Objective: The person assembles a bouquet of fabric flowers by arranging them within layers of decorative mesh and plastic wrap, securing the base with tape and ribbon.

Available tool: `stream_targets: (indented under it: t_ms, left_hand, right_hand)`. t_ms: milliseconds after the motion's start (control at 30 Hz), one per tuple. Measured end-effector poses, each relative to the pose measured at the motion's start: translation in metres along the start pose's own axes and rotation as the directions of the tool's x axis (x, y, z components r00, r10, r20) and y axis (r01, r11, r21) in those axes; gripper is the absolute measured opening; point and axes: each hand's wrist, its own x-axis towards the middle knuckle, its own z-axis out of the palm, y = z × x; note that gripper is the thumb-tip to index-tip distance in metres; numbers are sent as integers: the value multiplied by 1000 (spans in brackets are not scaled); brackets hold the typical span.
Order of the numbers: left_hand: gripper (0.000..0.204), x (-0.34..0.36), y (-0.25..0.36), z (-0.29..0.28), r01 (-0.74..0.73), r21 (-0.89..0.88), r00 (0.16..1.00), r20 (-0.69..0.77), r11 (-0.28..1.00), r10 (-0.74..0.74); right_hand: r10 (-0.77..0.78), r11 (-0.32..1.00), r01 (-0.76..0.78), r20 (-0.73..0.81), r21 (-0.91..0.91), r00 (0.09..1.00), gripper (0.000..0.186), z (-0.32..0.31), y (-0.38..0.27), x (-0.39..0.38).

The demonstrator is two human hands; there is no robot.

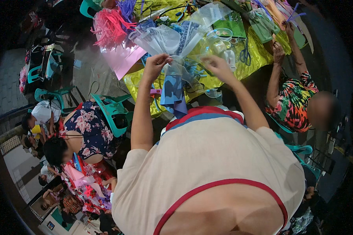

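Observation:
A bouquet wrap of blue paper, clear film and white netting (172, 41) stands fanned out in front of me. Below its gathered neck hangs a blue paper tail (172, 88). My left hand (157, 65) is closed in a pinch at the left of the neck, where a pale, see-through strip or ribbon (178, 60) lies. To the right of the bouquet, my right hand (219, 67) is raised and smeared by motion. Its fingertips point toward the neck, and whether they hold anything cannot be made out.
Shiny yellow sheeting (259, 50) covers the table. Scissors (245, 55), a white tape dispenser (230, 59) and clear plastic rolls (219, 35) lie right. Pink fuzzy stems (110, 28) and a pink sheet (123, 60) are left. A co-worker's hands (278, 53) work at the right; green chairs (113, 113) stand nearby.

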Motion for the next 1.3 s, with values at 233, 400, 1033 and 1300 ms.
stream_targets:
  t_ms: [233, 400, 1033, 1300]
  left_hand:
    - [15, 4, 5, -3, -118, 379, 989, -42, 918, 145]
    - [35, -13, 11, -3, -220, 703, 956, 20, 676, 291]
    - [25, -32, -62, -9, 603, 8, 771, -260, 797, -581]
    - [28, -30, -53, -9, 307, -167, 837, -420, 937, -350]
  right_hand:
    - [-118, 979, 105, -63, -177, 991, 20, 69, -1, 56]
    - [-201, 968, 140, -306, -209, 930, 13, 66, 9, 45]
    - [172, 878, -264, -250, -399, 953, 29, 83, 33, 35]
    - [80, 960, -170, -363, -222, 928, 25, 88, 15, 31]
